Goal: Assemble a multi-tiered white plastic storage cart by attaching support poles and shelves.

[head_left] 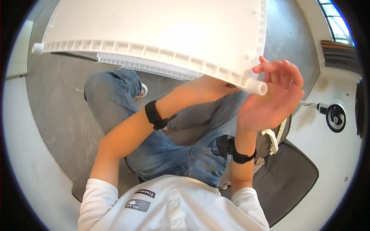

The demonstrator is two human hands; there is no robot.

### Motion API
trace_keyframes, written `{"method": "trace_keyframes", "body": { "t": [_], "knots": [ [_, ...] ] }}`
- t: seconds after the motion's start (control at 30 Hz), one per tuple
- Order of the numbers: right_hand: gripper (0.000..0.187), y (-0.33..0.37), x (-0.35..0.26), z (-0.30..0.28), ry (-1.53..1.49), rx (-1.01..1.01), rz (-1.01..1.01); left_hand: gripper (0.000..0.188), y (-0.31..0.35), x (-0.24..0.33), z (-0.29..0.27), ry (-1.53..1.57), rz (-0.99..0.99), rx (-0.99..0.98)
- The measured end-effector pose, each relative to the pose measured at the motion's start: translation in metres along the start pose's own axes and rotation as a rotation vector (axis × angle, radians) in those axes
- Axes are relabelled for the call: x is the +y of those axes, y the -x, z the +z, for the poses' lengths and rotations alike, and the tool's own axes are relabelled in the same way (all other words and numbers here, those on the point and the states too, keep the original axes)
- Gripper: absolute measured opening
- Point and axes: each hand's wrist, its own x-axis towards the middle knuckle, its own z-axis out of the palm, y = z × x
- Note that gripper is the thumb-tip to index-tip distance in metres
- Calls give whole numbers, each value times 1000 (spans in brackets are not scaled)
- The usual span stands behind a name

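White plastic panel lay far of us, long axis left-right; our open right hand touched its right peg, left hand hidden beneath, grip unclear.

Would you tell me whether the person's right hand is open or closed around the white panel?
Open. The right hand has its palm showing and fingers spread beside the corner peg of the white panel, not wrapped around it.

White ribbed panel overhead, open floor beneath its left side
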Motion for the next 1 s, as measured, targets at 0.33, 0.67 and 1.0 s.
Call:
{"method": "trace_keyframes", "body": {
  "t": [0.33,0.67,1.0],
  "knots": [
    [59,-6,-4,-5,-9,-261,140,37,3,-15,7,148,-104,-5],
    [50,6,1,-15,-160,-53,112,27,-1,-19,16,105,179,155],
    [44,13,4,-25,-102,-15,84,27,-14,-10,13,631,100,30]
  ]
}}
